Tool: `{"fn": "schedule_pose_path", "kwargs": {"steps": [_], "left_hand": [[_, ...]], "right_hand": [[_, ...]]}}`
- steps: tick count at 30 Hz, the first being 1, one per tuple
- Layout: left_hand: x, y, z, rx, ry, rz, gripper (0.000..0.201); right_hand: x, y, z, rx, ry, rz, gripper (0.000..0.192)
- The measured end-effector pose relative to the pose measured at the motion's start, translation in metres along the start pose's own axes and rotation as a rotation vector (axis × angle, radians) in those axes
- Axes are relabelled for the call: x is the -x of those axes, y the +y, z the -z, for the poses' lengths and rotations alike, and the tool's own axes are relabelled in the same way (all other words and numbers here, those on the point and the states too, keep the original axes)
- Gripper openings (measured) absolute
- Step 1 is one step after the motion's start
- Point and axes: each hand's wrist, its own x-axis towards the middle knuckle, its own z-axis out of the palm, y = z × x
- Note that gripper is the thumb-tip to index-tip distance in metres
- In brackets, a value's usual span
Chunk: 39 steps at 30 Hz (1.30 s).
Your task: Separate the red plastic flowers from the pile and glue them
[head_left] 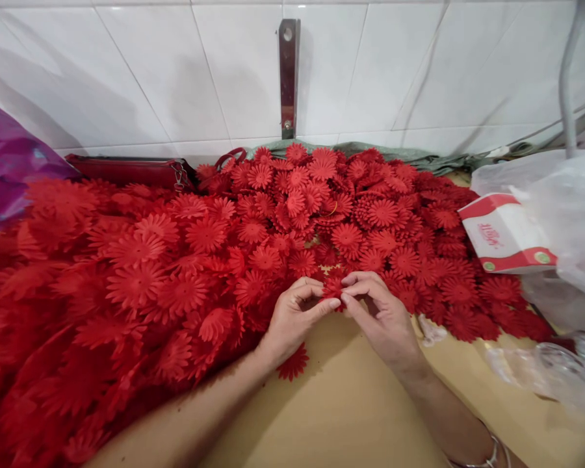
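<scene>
Between my two hands is a small red artificial flower (332,290) with narrow petals. My left hand (297,311) pinches its left side, thumb in front and fingers curled behind. From the right, my right hand (381,312) closes thumb and fingertips on the flower's other edge. Whether it is one petal layer or several stacked together I cannot tell. A loose red petal piece (294,363) lies on the tan table (316,416) just below my left wrist. Around and behind both hands spreads a big heap of red petal pieces (136,286).
At the right stand a white and red box (509,234) and clear plastic bags (570,214). A dark red purse (127,172) sits behind the heap at the left, beside a purple bag (14,162). White wall tiles (238,71) carry a metal bracket (288,78).
</scene>
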Motion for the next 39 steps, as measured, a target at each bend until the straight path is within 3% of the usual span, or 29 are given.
{"fn": "schedule_pose_path", "kwargs": {"steps": [10, 16, 22, 25, 28, 31, 33, 35, 39], "left_hand": [[-0.003, -0.003, -0.002, 0.02, 0.033, -0.009, 0.028], [-0.002, -0.002, -0.001, 0.077, 0.135, 0.057, 0.036], [0.0, -0.007, 0.0, 0.185, 0.142, 0.097, 0.033], [0.0, -0.015, 0.001, 0.284, 0.148, 0.11, 0.031], [-0.003, -0.021, 0.0, 0.377, 0.205, 0.128, 0.03], [-0.005, -0.02, -0.002, 0.471, 0.313, 0.148, 0.029], [-0.006, -0.016, -0.003, 0.513, 0.361, 0.155, 0.029], [-0.005, -0.012, -0.003, 0.476, 0.334, 0.142, 0.028], [-0.003, -0.005, -0.003, 0.198, 0.2, 0.085, 0.023]], "right_hand": [[-0.003, 0.009, -0.001, -0.202, 0.094, -0.13, 0.013], [-0.011, 0.017, 0.014, -0.367, 0.375, -0.269, 0.018], [-0.011, 0.005, 0.007, -0.602, 0.269, -0.287, 0.013], [-0.009, 0.005, 0.008, -0.578, 0.234, -0.264, 0.011], [-0.007, 0.004, 0.014, -0.351, 0.121, -0.191, 0.016], [-0.006, -0.001, 0.018, -0.036, -0.049, 0.007, 0.02], [-0.006, -0.006, 0.016, 0.096, -0.081, 0.143, 0.025], [-0.006, -0.01, 0.012, 0.153, -0.057, 0.23, 0.029], [-0.003, -0.015, 0.003, 0.234, -0.011, 0.376, 0.03]]}}
